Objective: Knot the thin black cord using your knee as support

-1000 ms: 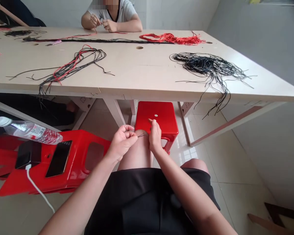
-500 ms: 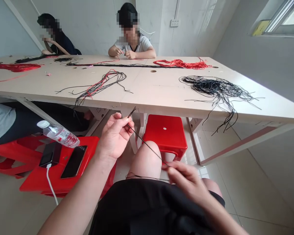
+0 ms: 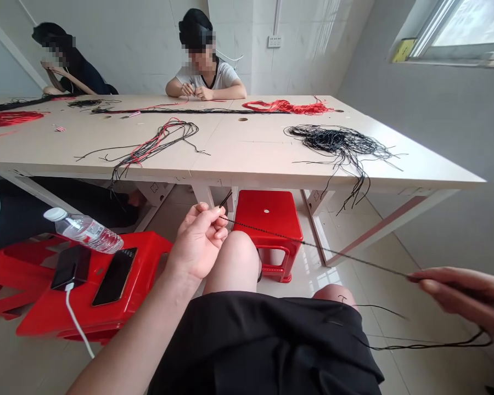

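Note:
A thin black braided cord [image 3: 303, 242] stretches taut across my lap between both hands. My left hand [image 3: 200, 236] pinches one end between thumb and fingers, and short loose ends stick out past the grip. Off to the right, my right hand [image 3: 469, 296] is closed on the cord's other part, fingertips pressed together. Loose black strands [image 3: 420, 346] hang in a loop below that hand and reach back over my right knee.
On the table [image 3: 226, 148] lie a black cord pile [image 3: 333, 140], a black-and-red bundle [image 3: 156, 140] and red cords [image 3: 290, 106]. Red stools [image 3: 267, 214] stand below; the left one bears a bottle [image 3: 86, 230], a phone [image 3: 115, 276] and a black box [image 3: 71, 267]. Two people work opposite.
My right hand has moved far to the right, drawing the cord out into a longer, straighter line. My left hand keeps its pinch. The view has shifted slightly right.

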Available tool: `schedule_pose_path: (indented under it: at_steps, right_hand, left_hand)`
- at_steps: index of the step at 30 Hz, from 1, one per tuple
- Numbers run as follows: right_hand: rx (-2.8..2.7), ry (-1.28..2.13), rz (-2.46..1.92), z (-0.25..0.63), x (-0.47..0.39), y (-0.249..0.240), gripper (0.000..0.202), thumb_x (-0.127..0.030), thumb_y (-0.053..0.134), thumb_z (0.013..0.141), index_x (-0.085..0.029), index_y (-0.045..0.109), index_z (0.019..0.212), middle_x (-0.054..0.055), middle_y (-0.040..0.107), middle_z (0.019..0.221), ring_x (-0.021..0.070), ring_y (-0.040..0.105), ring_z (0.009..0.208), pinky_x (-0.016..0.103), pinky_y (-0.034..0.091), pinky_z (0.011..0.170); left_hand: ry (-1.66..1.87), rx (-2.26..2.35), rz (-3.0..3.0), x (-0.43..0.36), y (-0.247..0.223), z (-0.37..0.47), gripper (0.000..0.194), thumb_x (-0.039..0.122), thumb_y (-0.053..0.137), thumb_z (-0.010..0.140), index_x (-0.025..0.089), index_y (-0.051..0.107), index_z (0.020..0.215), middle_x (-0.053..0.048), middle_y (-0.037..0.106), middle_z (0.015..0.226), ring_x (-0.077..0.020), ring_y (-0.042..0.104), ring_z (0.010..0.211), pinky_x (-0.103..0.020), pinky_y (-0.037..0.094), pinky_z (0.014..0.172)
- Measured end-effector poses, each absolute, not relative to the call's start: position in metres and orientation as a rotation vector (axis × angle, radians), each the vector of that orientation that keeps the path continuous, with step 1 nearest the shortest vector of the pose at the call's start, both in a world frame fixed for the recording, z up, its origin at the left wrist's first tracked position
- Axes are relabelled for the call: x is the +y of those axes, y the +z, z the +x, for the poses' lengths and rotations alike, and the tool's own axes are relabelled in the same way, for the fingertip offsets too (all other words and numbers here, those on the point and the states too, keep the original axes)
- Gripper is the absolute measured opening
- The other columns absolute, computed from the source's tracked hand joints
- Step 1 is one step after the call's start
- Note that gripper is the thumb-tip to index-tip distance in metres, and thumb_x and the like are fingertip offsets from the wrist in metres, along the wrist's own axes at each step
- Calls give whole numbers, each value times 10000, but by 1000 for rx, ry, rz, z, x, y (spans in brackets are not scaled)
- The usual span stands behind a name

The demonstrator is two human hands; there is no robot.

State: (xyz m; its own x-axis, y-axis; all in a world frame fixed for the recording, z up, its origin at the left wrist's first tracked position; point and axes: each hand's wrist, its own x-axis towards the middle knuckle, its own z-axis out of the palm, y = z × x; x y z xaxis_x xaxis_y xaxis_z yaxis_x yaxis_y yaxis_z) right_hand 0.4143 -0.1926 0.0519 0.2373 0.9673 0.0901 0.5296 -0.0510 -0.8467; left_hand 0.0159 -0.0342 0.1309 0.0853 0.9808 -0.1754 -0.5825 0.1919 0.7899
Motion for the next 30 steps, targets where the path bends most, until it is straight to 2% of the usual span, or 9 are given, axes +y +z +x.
schedule_pose_path:
  at_steps: [3,6,9,12,15,17,20,24,30]
  right_hand:
    - [-1603,788,-1975,372,-176,35,222,-454,661,694,-352,713,885,144,691,871,203,642,714,396,449,617]
    - [-1621,449,-1763,291,-158,34,333,-423,681,690,-311,671,1004,123,632,1104,283,602,985,452,497,762]
    - [-1541,719,-1279,202,-142,42,472,-308,559,836,-290,444,1294,102,595,1141,153,633,741,347,547,697]
    - [-1387,963,-980,145,-128,46,683,-293,597,818,-317,238,1398,89,550,1208,92,576,594,269,546,566]
    - [-1378,895,-1056,138,-123,40,319,-251,544,852,-254,534,1170,44,626,936,90,545,552,250,528,539]
    - [-1439,707,-1156,149,-126,35,173,-203,518,860,-227,631,989,53,597,910,102,564,613,266,533,590]
    - [-1480,376,-1278,168,-133,30,229,-152,531,844,-254,652,1009,63,513,949,123,566,731,276,528,627]
    - [-1472,54,-1331,173,-137,34,317,-137,553,832,-318,643,1077,23,426,804,118,529,696,240,494,555]
    - [-1492,303,-1292,176,-131,49,220,-147,525,854,-238,644,1016,40,546,853,90,566,605,222,514,527]
  left_hand:
    - [1311,893,740,-40,123,18,321,109,693,592,202,411,714,46,530,667,-50,501,557,-131,296,409]
    - [1274,917,844,-50,115,25,320,136,700,600,201,409,717,39,556,682,-52,495,548,-136,285,400]
    - [1208,914,871,-61,108,34,314,153,700,610,199,413,729,32,581,704,-45,485,527,-136,296,406]
    - [1166,916,890,-68,105,37,311,146,696,616,197,411,728,33,587,698,-35,459,495,-136,314,413]
    - [1207,942,906,-67,104,32,310,128,696,607,198,420,731,26,596,720,-44,480,528,-133,325,419]
    - [1261,973,923,-63,101,27,305,119,695,606,199,430,735,21,598,733,-52,499,557,-131,322,420]
    - [1300,1006,950,-61,93,21,297,108,688,617,198,431,737,22,597,733,-43,480,538,-133,320,426]
    - [1273,1040,955,-61,83,21,293,112,681,627,195,424,739,27,587,727,-31,442,503,-137,307,424]
    - [1240,1115,940,-66,82,26,299,123,689,597,188,422,713,36,570,700,-28,437,508,-148,294,439]
